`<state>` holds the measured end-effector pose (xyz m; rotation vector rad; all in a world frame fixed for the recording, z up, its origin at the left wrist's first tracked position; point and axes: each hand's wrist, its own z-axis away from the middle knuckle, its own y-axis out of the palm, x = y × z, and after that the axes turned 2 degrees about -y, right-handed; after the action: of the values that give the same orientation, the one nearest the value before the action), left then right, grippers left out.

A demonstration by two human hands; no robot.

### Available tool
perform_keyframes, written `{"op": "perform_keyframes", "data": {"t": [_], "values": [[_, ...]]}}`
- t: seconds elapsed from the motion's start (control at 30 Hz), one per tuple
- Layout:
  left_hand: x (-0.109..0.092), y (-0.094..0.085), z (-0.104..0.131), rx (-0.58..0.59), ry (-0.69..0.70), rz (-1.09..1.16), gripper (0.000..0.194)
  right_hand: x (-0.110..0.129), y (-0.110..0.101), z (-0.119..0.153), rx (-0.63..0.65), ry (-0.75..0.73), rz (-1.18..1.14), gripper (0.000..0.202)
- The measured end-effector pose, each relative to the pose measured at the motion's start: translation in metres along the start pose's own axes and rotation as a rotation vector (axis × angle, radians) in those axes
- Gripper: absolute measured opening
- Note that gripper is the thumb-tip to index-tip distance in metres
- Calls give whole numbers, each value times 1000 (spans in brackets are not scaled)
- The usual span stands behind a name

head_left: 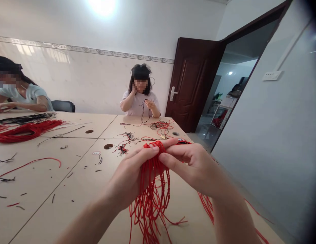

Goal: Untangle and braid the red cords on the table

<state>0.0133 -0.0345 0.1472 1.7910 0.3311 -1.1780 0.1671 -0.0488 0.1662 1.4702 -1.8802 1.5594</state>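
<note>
A bunch of red braided cords (pixel 150 200) hangs in looped strands above the table, its upper ends gathered between my hands. My left hand (pixel 133 174) is closed round the top of the bunch, with the thumb pressed over the cords. From the right, my right hand (pixel 190 166) pinches the same cords near the top, thumb and fingers beside the left thumb. The cords hide part of my left fingers. Loose tails of the bunch hang below, near the table surface.
The pale table (pixel 78 210) bears thread scraps, a big red cord bundle (pixel 30 130), black cords (pixel 28 118) and a tangled pile (pixel 161 125). A person (pixel 141 91) across the table holds a dark cord; another person (pixel 25 91) sits far left. More red cords lie under my right forearm.
</note>
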Motion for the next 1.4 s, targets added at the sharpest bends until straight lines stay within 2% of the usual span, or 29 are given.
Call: {"op": "perform_keyframes", "data": {"t": [0.33,0.5,0.63,0.77,0.9,1.1,1.17,1.27,1.4], "values": [[4,0,2,-58,105,-157,33,0,5,1,-10,-4,-32,39],[8,-5,1,-158,137,-191,29,0,7,1,-112,-48,62,41],[7,-1,-1,-209,118,-192,26,0,6,0,-121,-53,91,39],[4,4,-1,-143,124,-132,25,-1,4,0,-94,-34,90,40],[0,2,-1,-118,81,-37,30,-1,2,2,-34,13,79,47],[-8,-3,0,35,9,74,46,0,-1,4,49,-11,87,30],[-11,-3,1,79,-9,100,50,-1,-4,4,59,0,92,31],[-13,-1,1,101,-21,131,53,-2,-10,7,43,45,151,40],[-15,0,1,109,-39,155,54,0,-18,12,-50,44,237,42]]}}
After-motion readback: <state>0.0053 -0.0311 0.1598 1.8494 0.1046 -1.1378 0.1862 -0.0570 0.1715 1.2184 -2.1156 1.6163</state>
